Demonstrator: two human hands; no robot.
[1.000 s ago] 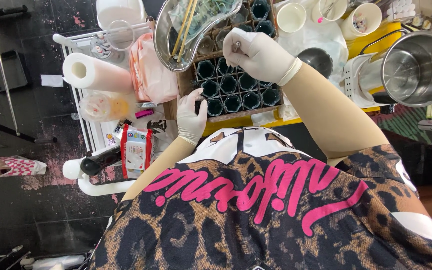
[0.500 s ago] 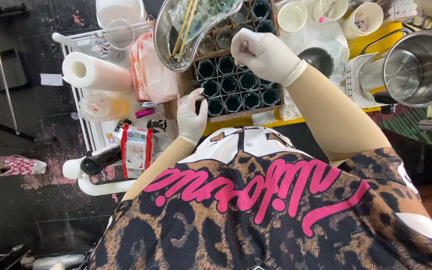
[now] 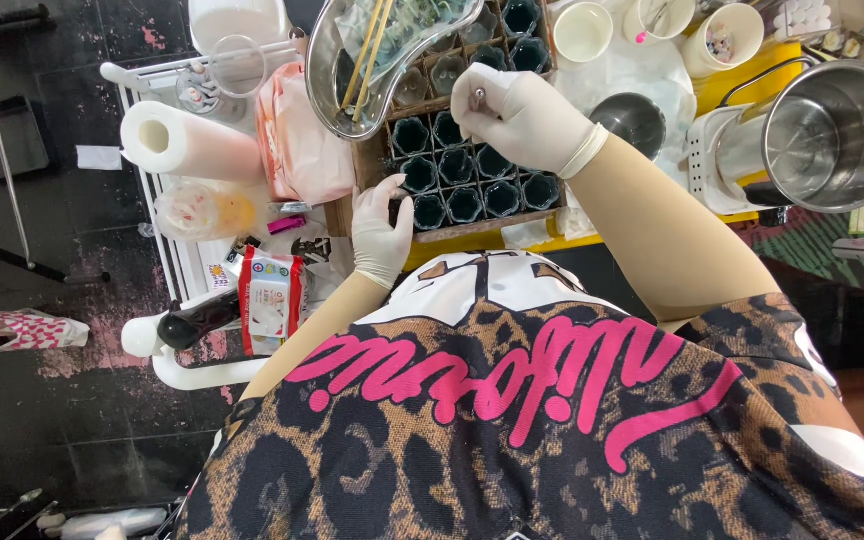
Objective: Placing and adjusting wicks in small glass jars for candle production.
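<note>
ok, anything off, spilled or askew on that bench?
One thing: the kidney-shaped metal dish with chopsticks sits tilted on the corner of the cup crate, partly overhanging it. No spill shows. The left hand rests on the crate's edge; the right hand pinches a small item above the cups.

A wooden crate [image 3: 472, 180] of dark teal, scallop-edged glass cups stood upright in rows between the hands. The gloved left hand [image 3: 382, 235] touched its near-left corner cup [image 3: 430, 211]. The gloved right hand [image 3: 527, 120] pinched a small metal piece [image 3: 478, 98] above the crate.
</note>
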